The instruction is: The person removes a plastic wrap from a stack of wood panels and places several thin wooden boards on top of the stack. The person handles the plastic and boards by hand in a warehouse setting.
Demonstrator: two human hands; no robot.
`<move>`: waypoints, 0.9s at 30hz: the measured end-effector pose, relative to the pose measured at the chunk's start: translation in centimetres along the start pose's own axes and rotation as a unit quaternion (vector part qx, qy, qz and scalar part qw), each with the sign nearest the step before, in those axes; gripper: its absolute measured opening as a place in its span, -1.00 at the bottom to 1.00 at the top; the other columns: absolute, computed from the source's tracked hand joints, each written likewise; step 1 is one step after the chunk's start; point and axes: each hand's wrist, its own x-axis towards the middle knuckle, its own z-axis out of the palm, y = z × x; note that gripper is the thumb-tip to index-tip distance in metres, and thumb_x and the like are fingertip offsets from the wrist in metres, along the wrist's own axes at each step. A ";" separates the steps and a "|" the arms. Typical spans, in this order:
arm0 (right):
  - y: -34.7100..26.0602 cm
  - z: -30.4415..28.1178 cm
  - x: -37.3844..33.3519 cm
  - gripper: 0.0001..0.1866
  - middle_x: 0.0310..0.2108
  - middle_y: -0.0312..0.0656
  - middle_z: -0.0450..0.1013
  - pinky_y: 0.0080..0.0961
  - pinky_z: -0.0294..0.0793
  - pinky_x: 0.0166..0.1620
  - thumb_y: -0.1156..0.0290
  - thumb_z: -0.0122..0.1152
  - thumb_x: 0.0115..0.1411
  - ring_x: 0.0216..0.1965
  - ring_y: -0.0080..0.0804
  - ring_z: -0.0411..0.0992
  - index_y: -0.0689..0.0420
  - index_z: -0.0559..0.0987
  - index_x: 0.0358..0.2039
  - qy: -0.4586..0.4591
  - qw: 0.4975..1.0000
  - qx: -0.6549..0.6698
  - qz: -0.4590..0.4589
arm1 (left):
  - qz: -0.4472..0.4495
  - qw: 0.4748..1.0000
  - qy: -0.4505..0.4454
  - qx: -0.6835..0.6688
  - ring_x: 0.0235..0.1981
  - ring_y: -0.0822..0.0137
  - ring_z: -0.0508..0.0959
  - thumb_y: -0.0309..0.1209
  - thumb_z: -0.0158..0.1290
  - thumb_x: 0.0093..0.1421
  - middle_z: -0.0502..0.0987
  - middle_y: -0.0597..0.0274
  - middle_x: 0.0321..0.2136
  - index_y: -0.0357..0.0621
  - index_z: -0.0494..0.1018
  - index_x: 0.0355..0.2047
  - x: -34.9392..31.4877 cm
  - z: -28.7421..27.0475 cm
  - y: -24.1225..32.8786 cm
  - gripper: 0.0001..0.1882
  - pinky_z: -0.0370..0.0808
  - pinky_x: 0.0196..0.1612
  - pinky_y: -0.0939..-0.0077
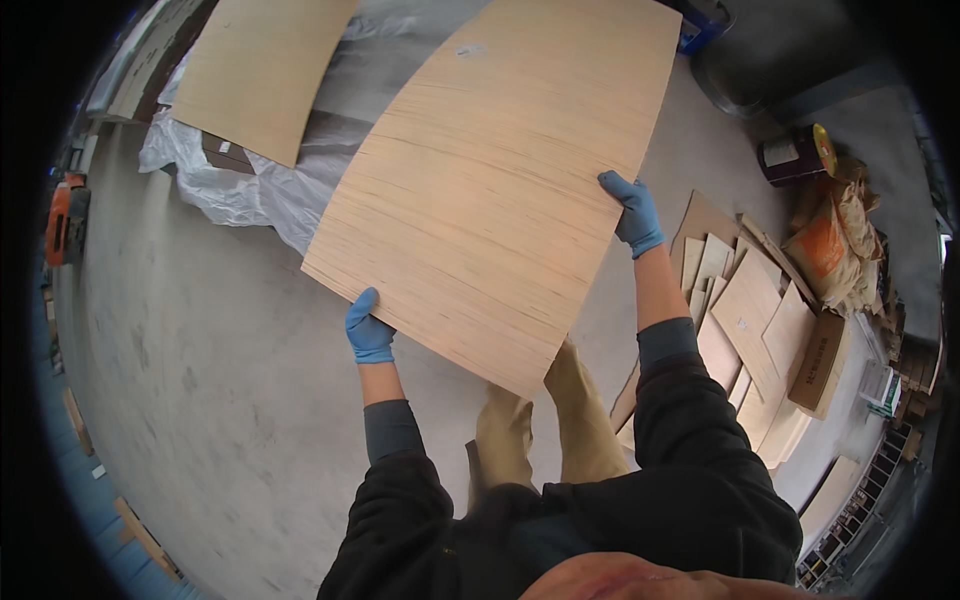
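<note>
A large sheet of wood veneer or thin plywood (490, 190), pale with dark grain lines, is held up in front of me at a tilt. My left hand (369, 328), in a blue glove, grips its near edge toward the left corner, thumb on top. On the right edge, my gloved right hand (632, 212) clasps the sheet with its thumb over the face. The fingers of both hands are hidden beneath. A small whitish mark shows near the sheet's far end.
Another wood sheet (262, 75) lies on plastic wrapping (225, 190) at the far left. Wood offcuts (745, 325) are piled on the floor to my right, near a dark drum (797, 156) and brown sacks (838, 240). An orange object (67, 220) stands at the left.
</note>
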 end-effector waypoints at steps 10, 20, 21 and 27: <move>19.7 -8.2 10.9 -0.54 -0.20 -0.15 0.58 -0.40 0.66 -0.25 0.20 0.43 0.19 -0.30 -0.37 0.59 0.28 0.56 -0.05 0.120 0.947 -0.230 0.188 | -0.146 0.948 0.252 0.129 -0.01 0.09 0.60 -0.43 0.23 0.19 0.56 0.07 -0.02 -0.24 0.38 0.13 8.9 -15.4 -9.4 -0.50 0.62 0.04 0.05; 21.0 -9.5 11.2 -0.34 -0.47 -0.12 0.55 -0.48 0.54 -0.50 -0.19 0.37 0.10 -0.56 -0.38 0.54 0.30 0.58 -0.31 0.095 0.840 -0.466 0.261 | -0.204 0.860 0.341 0.320 -0.26 0.09 0.65 -0.27 0.31 0.14 0.58 0.01 -0.16 -0.24 0.43 -0.01 9.1 -14.6 -10.6 -0.51 0.68 -0.26 0.12; 21.1 -9.3 11.3 -0.33 -0.50 -0.13 0.54 -0.48 0.54 -0.50 -0.20 0.36 0.10 -0.58 -0.38 0.54 0.31 0.57 -0.32 0.086 0.841 -0.468 0.256 | -0.193 0.853 0.339 0.347 -0.30 0.10 0.65 -0.26 0.32 0.14 0.59 0.01 -0.18 -0.25 0.43 -0.02 9.2 -14.4 -10.3 -0.51 0.69 -0.27 0.13; 22.7 -8.2 12.6 -0.36 -0.51 -0.11 0.55 -0.50 0.52 -0.56 -0.22 0.33 0.14 -0.64 -0.40 0.54 0.23 0.58 -0.29 0.125 0.841 -0.463 0.249 | -0.123 0.723 0.350 0.583 -0.51 0.21 0.64 -0.19 0.27 0.10 0.64 0.05 -0.39 -0.29 0.53 -0.26 11.1 -12.6 -8.2 -0.61 0.63 -0.36 0.27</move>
